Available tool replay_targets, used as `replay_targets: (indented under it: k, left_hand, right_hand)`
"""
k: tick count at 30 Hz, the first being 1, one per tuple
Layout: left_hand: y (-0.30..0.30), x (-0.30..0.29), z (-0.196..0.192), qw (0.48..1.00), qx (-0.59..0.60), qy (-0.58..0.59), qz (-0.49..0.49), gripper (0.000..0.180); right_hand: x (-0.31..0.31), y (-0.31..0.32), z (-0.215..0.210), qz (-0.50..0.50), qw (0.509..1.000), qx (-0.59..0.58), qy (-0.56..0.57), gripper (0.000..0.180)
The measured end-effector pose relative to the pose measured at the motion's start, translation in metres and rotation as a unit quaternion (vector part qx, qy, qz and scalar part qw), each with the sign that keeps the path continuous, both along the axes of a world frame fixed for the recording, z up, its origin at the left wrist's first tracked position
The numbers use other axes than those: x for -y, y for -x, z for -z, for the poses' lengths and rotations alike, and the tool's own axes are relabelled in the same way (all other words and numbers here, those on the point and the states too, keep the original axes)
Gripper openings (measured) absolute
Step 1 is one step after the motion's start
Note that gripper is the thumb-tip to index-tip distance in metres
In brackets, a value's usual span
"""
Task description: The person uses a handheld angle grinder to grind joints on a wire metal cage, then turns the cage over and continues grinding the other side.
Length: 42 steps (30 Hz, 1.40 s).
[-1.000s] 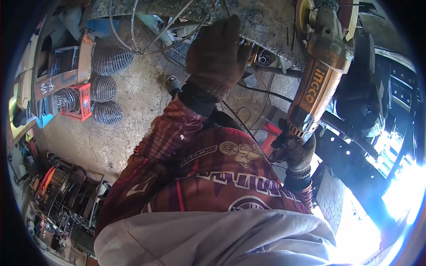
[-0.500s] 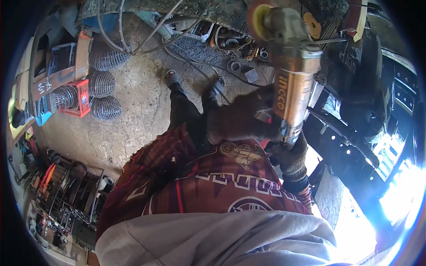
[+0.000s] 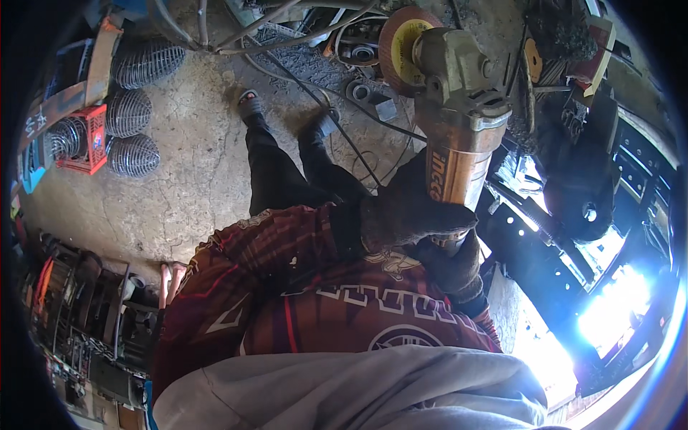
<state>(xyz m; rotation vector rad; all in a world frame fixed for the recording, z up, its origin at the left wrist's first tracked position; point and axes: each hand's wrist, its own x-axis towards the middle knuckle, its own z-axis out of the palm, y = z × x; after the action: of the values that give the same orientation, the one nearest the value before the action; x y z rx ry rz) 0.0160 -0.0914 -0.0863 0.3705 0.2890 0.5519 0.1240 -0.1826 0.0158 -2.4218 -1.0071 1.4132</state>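
An angle grinder (image 3: 464, 161) with an orange-brown body and grey metal head stands nearly upright in front of my chest. On the left of its head sits a round disc (image 3: 405, 49) with a yellow centre and reddish-brown rim. My left hand (image 3: 412, 213), in a dark glove, wraps round the lower body of the grinder. Just below it my right hand (image 3: 455, 264), gloved with a greyish cuff, is closed round the tool's rear end. The fingers partly hide that end. The disc is apart from any workpiece.
Wire coils (image 3: 132, 155) and a red crate (image 3: 87, 140) stand at the left. Cables (image 3: 337, 129) cross the floor ahead. Dark perforated metal (image 3: 545, 215) lies close on the right, beside bright glare. A cluttered rack (image 3: 93, 308) is at lower left, with a person's bare legs (image 3: 170, 278) nearby.
My left hand, blurred beside the grinder before, now wraps across its lower body. The grinder sits slightly lower and further left. A person's bare legs have come into view at left.
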Motion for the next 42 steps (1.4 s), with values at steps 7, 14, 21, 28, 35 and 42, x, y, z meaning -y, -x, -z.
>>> replay_targets:
  k: [7,14,21,28,35,42]
  left_hand:
    - [0.007,0.000,-0.002,0.999,0.027,0.028,0.006,0.085]
    - [0.011,-0.008,-0.007,0.997,0.047,0.055,-0.005,0.086]
    - [0.013,-0.013,-0.007,0.998,0.045,0.055,-0.001,0.087]
    - [0.009,-0.012,-0.005,1.000,0.000,-0.010,-0.012,0.086]
    - [0.011,-0.019,-0.005,0.999,0.026,0.026,-0.007,0.088]
    - [0.008,-0.016,-0.003,0.999,0.005,0.033,0.006,0.086]
  right_hand:
    - [0.060,-0.002,0.032,0.035,0.993,0.094,-0.060,0.089]
    - [0.033,0.000,0.021,0.005,0.998,0.050,-0.025,0.090]
    - [0.043,-0.006,0.031,0.015,0.998,0.019,-0.061,0.083]
    - [0.045,-0.012,0.033,-0.008,0.997,0.036,-0.066,0.097]
    - [0.047,-0.007,0.041,0.010,0.989,0.133,-0.068,0.104]
    - [0.043,-0.007,0.040,0.029,0.990,0.119,-0.070,0.102]
